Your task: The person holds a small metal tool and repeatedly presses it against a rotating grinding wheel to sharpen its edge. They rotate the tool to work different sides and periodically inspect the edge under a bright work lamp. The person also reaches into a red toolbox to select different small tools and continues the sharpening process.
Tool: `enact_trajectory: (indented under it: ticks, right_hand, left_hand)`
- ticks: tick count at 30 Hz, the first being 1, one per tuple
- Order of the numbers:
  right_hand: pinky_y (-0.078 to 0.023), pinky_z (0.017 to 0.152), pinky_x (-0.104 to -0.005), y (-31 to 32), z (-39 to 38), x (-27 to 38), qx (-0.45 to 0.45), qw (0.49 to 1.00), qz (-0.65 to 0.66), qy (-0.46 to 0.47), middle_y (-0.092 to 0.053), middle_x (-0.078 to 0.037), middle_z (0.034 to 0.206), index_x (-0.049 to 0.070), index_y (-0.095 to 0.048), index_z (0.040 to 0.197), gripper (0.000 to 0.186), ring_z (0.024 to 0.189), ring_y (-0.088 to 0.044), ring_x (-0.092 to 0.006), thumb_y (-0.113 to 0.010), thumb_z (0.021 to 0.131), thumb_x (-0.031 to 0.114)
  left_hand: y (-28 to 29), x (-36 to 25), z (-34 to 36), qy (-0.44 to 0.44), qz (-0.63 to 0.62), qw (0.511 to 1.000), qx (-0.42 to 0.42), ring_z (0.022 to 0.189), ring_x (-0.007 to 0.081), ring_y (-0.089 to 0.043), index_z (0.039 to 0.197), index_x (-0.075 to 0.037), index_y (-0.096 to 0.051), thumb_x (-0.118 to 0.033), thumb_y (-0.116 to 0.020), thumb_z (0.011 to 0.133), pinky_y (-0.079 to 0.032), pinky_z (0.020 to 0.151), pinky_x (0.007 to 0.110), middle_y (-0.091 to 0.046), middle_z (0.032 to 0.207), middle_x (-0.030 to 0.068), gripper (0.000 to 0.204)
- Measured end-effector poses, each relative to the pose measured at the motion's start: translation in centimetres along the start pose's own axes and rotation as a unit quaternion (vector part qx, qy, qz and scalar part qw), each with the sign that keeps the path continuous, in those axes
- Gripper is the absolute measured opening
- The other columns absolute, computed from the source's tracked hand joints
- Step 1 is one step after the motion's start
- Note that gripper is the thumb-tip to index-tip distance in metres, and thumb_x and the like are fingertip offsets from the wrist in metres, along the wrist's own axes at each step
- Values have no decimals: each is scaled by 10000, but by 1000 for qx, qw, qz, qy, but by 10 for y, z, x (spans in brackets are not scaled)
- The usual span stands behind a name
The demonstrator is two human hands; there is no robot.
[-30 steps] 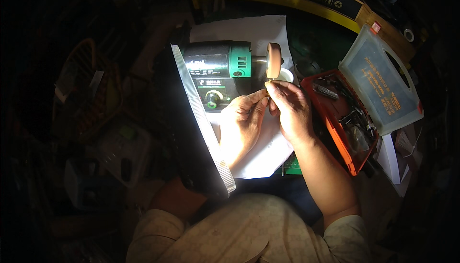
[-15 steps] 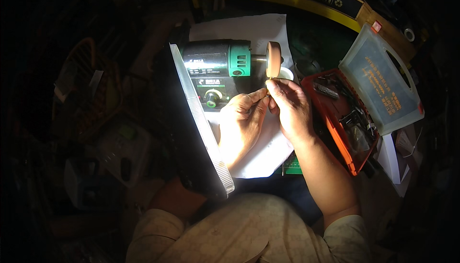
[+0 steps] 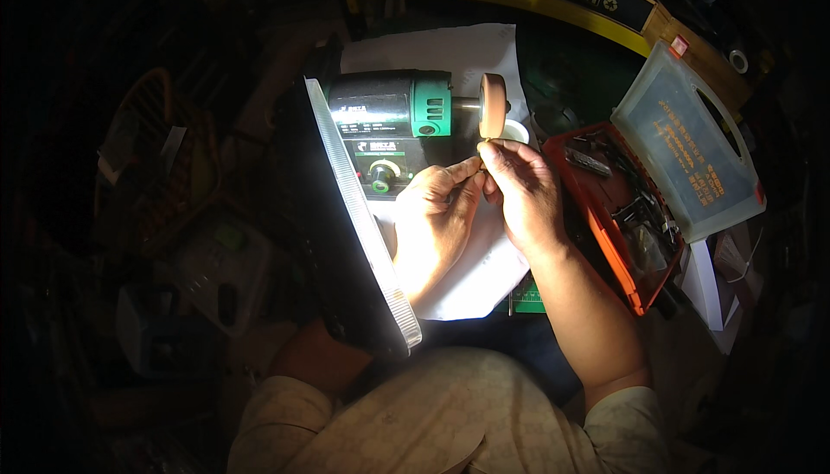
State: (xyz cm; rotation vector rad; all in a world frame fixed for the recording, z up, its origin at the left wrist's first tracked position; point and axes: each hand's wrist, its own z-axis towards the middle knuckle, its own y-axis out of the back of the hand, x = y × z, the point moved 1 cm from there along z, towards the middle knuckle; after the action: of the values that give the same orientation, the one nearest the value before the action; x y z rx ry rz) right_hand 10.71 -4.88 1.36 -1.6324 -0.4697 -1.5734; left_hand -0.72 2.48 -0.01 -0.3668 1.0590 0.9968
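Observation:
A bench polishing machine (image 3: 380,102), black with a green end, carries a tan round wheel (image 3: 493,107) on its shaft. Just below the wheel's lower edge, my right hand (image 3: 529,197) pinches a small yellowish piece (image 3: 481,151) between thumb and fingers; its exact kind is too small to tell. My left hand (image 3: 432,223) meets it from the left, its fingertips closed on the same piece. The top of the piece is at or very close to the wheel's rim; contact cannot be made out. A green-ringed dial (image 3: 381,177) sits on the machine's front.
A long bright lamp (image 3: 361,206) slants along the left, beside the machine. White paper (image 3: 467,292) lies beneath my hands, and a white cup (image 3: 517,133) stands behind the wheel. At right, an orange case (image 3: 605,241) of tools lies open, its clear lid (image 3: 692,146) raised.
Hardly anything differs. Both hands keep their pinch below the wheel, and the whole view has shifted very slightly.

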Motion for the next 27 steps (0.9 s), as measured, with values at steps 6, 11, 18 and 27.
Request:
enact_trajectory:
  ticks: [6, 11, 18, 27]
  right_hand:
    - [-436, 624, -190, 1, 0, -1, 7, 1000, 3, 8, -610, 37, 757, 17, -714, 1118, 244, 682, -535, -38, -678, 1006, 230]
    - [-454, 633, -192, 1, 1, -1, 10, 1000, 5, 15, -629, 32, 776, 11, -716, 1124, 249, 690, -551, -42, -678, 1006, 227]
    - [-459, 627, -194, 2, 2, -2, 12, 1000, 7, 5, -638, 26, 784, 7, -722, 1110, 242, 696, -563, -43, -679, 1005, 220]
    - [-467, 638, -202, 2, 1, 0, 15, 1000, 11, 10, -642, 17, 788, -2, -719, 1120, 253, 702, -567, -53, -678, 1006, 220]
  left_hand:
    - [-1, -5, 0, 20, -54, 998, -4, 874, 119, -697, 1105, 65, -702, 9, -701, 952, -582, 802, 247, -748, 995, 127, 163]
    - [-2, -4, 1, 8, -52, 999, -9, 879, 116, -696, 1095, 61, -703, 2, -701, 953, -579, 804, 244, -748, 990, 123, 153]
    - [-1, 3, 0, -3, 6, 1000, -4, 883, 104, -686, 1097, 56, -705, 2, -692, 960, -568, 805, 236, -746, 991, 114, 147]
    - [-2, -3, 1, -2, -94, 996, 2, 884, 108, -688, 1097, 61, -694, 18, -679, 964, -572, 816, 243, -744, 981, 116, 141]
